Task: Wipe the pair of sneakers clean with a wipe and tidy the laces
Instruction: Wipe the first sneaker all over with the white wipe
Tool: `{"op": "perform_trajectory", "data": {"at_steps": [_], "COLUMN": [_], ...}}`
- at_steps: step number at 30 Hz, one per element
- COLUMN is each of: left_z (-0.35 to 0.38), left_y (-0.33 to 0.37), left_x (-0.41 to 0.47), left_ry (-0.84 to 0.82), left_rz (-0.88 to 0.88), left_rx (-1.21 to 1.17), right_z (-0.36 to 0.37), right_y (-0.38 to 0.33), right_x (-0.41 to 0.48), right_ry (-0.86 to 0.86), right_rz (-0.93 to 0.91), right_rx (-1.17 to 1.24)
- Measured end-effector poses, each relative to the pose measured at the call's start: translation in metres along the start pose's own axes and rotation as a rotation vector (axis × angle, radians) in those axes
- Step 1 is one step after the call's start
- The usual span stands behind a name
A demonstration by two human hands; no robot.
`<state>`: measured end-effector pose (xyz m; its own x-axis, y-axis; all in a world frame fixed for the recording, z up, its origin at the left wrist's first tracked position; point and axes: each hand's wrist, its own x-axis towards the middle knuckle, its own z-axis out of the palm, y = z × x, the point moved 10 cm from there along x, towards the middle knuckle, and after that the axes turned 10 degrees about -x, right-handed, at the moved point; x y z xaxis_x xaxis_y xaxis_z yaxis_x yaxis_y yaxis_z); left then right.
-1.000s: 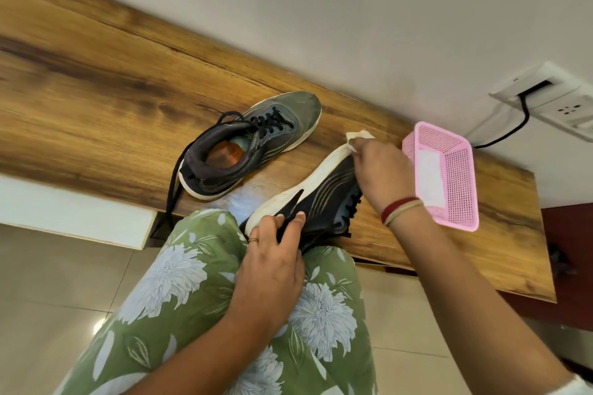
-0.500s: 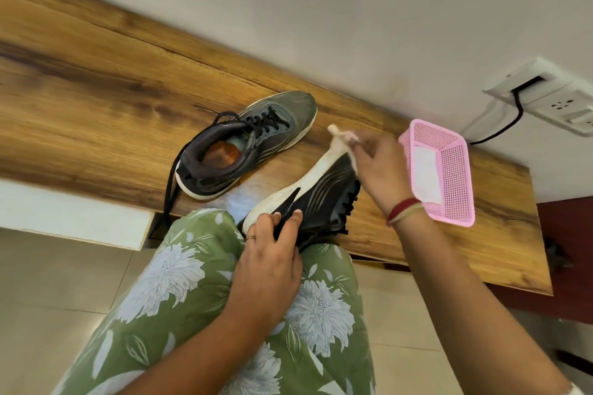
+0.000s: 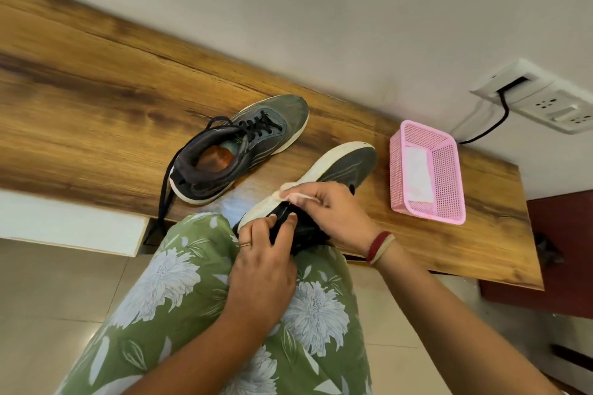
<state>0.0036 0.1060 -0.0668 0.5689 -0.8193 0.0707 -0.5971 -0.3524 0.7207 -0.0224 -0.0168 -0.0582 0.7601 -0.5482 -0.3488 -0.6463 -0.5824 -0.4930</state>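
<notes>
One dark grey sneaker with a white sole lies on its side, heel over my lap and toe on the wooden shelf. My left hand grips its heel end. My right hand holds a white wipe against the white sole near the middle of the shoe. The second sneaker stands upright on the shelf to the left, its black laces hanging over the shelf's front edge.
A pink mesh basket with a white wipe inside stands on the shelf to the right. A wall socket with a black cable sits above it. My lap is covered in green floral cloth. Tiled floor lies below.
My right hand has slid the wipe from the toe end of the sole back toward the heel, close to my left hand. The toe of the shoe is now uncovered.
</notes>
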Motion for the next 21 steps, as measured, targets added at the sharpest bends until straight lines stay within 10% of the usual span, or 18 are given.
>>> {"op": "perform_trajectory", "data": {"at_steps": [2,6,12,15,18,21], "left_z": [-0.001,-0.002,-0.009,-0.014,-0.016,-0.015], "left_y": [-0.003,-0.004,-0.012,-0.019,-0.036,-0.048], "left_x": [0.002,0.005,0.016,0.023,0.030,0.035], "left_ry": [0.009,-0.015,0.014,0.019,0.011,0.027], "left_rz": [-0.019,-0.024,-0.104,-0.151,-0.251,-0.341], "left_rx": [-0.017,-0.033,-0.076,-0.126,-0.233,-0.325], "right_z": [-0.022,-0.090,-0.043,-0.018,-0.054,-0.068], "right_y": [0.018,0.039,0.016,0.007,0.054,0.097], "right_x": [0.005,0.012,0.027,0.027,0.004,-0.016], "right_ry": [0.125,0.502,0.239,0.108,0.411,0.591], "right_rz": [0.112,0.252,0.185,0.110,0.339,0.439], "right_rx": [0.180,-0.309,-0.563,-0.129,0.705,0.843]}}
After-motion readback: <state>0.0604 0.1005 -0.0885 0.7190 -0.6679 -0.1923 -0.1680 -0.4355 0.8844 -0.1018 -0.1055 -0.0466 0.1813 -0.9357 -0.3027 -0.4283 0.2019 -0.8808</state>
